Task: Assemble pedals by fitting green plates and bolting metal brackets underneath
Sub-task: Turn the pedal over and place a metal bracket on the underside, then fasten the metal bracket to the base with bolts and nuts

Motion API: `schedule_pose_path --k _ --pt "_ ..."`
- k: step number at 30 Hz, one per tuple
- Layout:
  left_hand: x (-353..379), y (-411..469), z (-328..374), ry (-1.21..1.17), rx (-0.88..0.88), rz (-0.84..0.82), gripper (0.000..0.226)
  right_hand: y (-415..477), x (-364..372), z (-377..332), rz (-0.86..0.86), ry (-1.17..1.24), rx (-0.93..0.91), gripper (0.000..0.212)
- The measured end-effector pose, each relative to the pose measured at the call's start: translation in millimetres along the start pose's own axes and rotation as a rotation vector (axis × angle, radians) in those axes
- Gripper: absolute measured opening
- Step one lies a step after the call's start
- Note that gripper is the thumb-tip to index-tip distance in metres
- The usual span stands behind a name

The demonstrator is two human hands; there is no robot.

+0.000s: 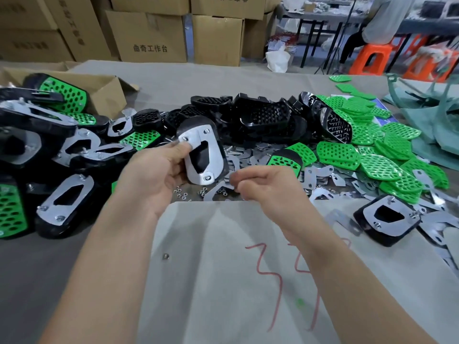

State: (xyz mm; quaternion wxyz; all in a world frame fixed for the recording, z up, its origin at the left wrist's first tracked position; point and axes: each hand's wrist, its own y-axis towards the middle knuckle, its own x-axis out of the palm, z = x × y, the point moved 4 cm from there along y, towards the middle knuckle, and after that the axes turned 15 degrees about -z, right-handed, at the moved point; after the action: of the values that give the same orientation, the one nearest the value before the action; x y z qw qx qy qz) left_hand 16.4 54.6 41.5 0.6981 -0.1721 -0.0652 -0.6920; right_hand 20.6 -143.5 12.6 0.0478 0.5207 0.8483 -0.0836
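**Left hand holds a pedal underside-up; right hand curls beside it**

Left hand [159, 170] grips a black pedal [218, 145] at centre frame, with its underside turned toward the camera. The thumb presses on the metal bracket [198, 142] near an upper bolt head. The bracket lies flat on the pedal's back, with bolt heads showing at its upper and lower ends.

Right hand [263, 187] hovers just right of the pedal's lower end. Its fingers are curled and the tips are drawn together, but blur hides whether they pinch anything. Below and between the two hands, small nuts [183, 193] lie scattered on the table [29, 269].

Loose brackets [320, 175] spread out to the right of the right hand. Beyond them, a heap of green plates [387, 155] fills the right middle of the frame. Empty black shells [260, 115] are piled at upper centre.

Finished pedals [64, 202] are stacked along the left edge, some with the green face up and others with the bracket up. One more bracketed pedal [387, 219] lies at lower right.

A pale sheet [223, 294] with red scrawls covers the lower centre under both forearms. Cardboard boxes [149, 36] line the upper left.
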Motion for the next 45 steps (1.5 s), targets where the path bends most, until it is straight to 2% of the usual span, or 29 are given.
schedule_pose_path --k 4,6,8,11,14,16,19,22,24,26,28,30,33,36,40,42,45 --pt "-18.9 -9.9 2.1 0.078 0.003 0.012 0.017 13.7 13.0 -11.4 0.052 -0.564 0.042 0.023" --pt "-27.5 -16.1 0.5 0.095 0.006 0.034 0.017 21.8 18.8 -17.4 0.018 -0.908 0.052 0.018" --pt "-31.7 -19.9 -4.7 0.100 -0.008 0.053 0.016 28.5 25.8 -19.5 -0.026 -1.123 0.066 0.016" --pt "-29.3 -20.8 -12.8 0.106 -0.042 0.059 0.016 36.7 33.3 -23.2 -0.004 -1.257 0.104 0.010" --pt "-25.8 -19.4 -16.6 0.116 -0.042 0.079 0.016 40.6 36.6 -27.6 0.068 -1.246 0.131 0.032" --pt "-24.6 -19.5 -17.3 0.122 -0.033 0.099 0.016 40.6 41.1 -30.1 0.091 -1.292 0.122 0.036" --pt "-22.7 -18.8 -19.6 0.151 -0.012 0.126 0.017 40.7 38.4 -27.4 0.122 -1.229 0.150 0.035" --pt "-16.9 -18.2 -22.7 0.194 0.019 0.117 0.018 40.2 33.8 -21.3 0.108 -1.171 0.170 0.008" --pt "-11.8 -18.1 -26.2 0.222 0.032 0.090 0.019 32.8 30.4 -16.5 0.124 -1.100 0.150 0.011" --pt "-7.6 -17.9 -29.0 0.228 0.042 0.074 0.019 20.2 18.5 -18.2 0.232 -0.927 0.069 0.007" --pt "-4.6 -16.8 -31.4 0.239 0.050 0.061 0.019 6.2 -0.7 -23.9 0.412 -0.722 -0.054 0.013" --pt "-0.7 -16.4 -34.2 0.246 0.047 0.036 0.020 -7.3 -14.9 -26.0 0.515 -0.503 -0.144 0.016" --pt "5.3 -15.1 -37.6 0.251 0.024 0.005 0.020 -11.8 -15.4 -18.0 0.441 -0.189 -0.141 0.013" --pt "11.7 -13.1 -40.7 0.169 -0.004 -0.025 0.019 -6.6 -3.8 -8.7 0.324 -0.045 -0.076 0.022" --pt "12.7 -12.2 -40.5 0.098 -0.002 -0.040 0.021 -2.0 2.0 -3.3 0.276 0.093 -0.020 0.020" --pt "12.3 -11.4 -40.8 0.108 0.001 -0.040 0.022 -1.9 3.3 -4.1 0.254 0.099 -0.034 0.014" --pt "13.1 -10.1 -40.6 0.158 0.006 -0.034 0.022 -2.2 5.6 -6.0 0.233 0.106 -0.039 0.019"
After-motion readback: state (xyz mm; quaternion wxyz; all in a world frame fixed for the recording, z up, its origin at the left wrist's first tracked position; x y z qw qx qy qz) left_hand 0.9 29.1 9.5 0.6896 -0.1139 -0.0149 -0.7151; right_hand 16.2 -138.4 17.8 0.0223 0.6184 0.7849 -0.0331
